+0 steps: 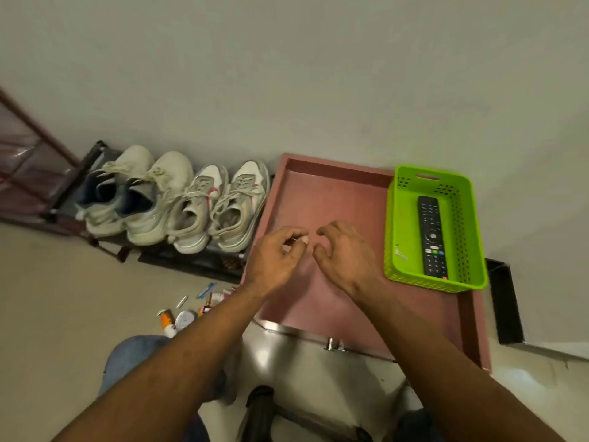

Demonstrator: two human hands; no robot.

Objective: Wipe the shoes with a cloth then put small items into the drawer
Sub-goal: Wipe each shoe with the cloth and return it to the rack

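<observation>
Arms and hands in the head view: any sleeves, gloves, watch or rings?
None visible. Both forearms are bare up to the frame edge, with no sleeves showing. The left hand and right hand are ungloved, with no rings, watch or wristband in view.

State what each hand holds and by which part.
The left hand pinches something small and pale at its fingertips; what it is cannot be told. The right hand hovers over the open drawer, holding nothing.

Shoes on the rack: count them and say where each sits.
4, side by side on the rack left of the drawer: far-left shoe, second shoe, third shoe, rightmost shoe. None looks hidden.
</observation>
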